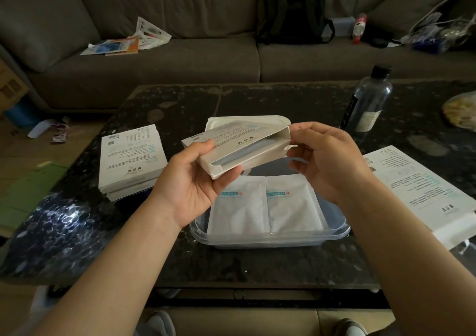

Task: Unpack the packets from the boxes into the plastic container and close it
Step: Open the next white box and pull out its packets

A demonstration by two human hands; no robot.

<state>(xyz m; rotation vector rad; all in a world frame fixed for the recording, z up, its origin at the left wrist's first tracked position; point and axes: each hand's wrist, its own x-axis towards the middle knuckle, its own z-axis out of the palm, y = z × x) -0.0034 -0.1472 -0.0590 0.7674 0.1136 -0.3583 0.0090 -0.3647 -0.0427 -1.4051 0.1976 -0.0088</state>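
Box (237,150) held over the container (334,230), long axis left-right, open end toward right hand (327,160). Left hand (195,178) clamps the near-left corner; right hand pinches the torn flap. Two packets (265,207) already inside.

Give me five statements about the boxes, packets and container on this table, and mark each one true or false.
1. The plastic container already holds two white packets lying side by side. True.
2. The container lid is snapped on. False: it lies behind the open container.
3. The left hand holds a box above the container. True.
4. The right hand grips the bottle. False: it is at the box's end flap; the bottle stands apart.
5. No other boxes remain. False: stacked boxes lie on the left.
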